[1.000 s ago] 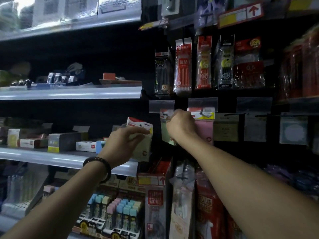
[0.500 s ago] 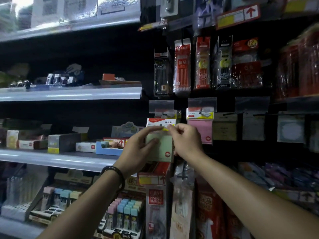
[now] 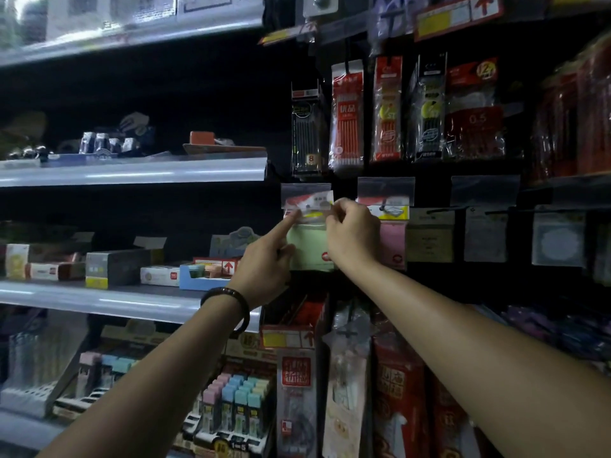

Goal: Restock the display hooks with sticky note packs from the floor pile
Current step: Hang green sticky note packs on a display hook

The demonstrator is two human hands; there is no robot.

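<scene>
A green sticky note pack (image 3: pixel 309 247) with a red and white header card is raised to the leftmost display hook, its header just under the clear price tag holder (image 3: pixel 305 191). My left hand (image 3: pixel 267 262) holds the pack's left side, index finger stretched up to the header. My right hand (image 3: pixel 352 236) pinches the header's right edge. A pink sticky note pack (image 3: pixel 393 242) hangs on the neighbouring hook to the right. The hook itself is hidden behind the header and the tag holder.
Pencil and refill packs (image 3: pixel 347 114) hang on the row above. More note packs (image 3: pixel 484 238) hang further right. Grey shelves (image 3: pixel 132 171) with small boxes (image 3: pixel 115 266) run along the left. Red packs (image 3: pixel 396 391) and eraser displays (image 3: pixel 238 404) fill the space below.
Both hands have lifted the green pack from chest height up to the leftmost hook. Its header has gone from below the tag holder to right against it.
</scene>
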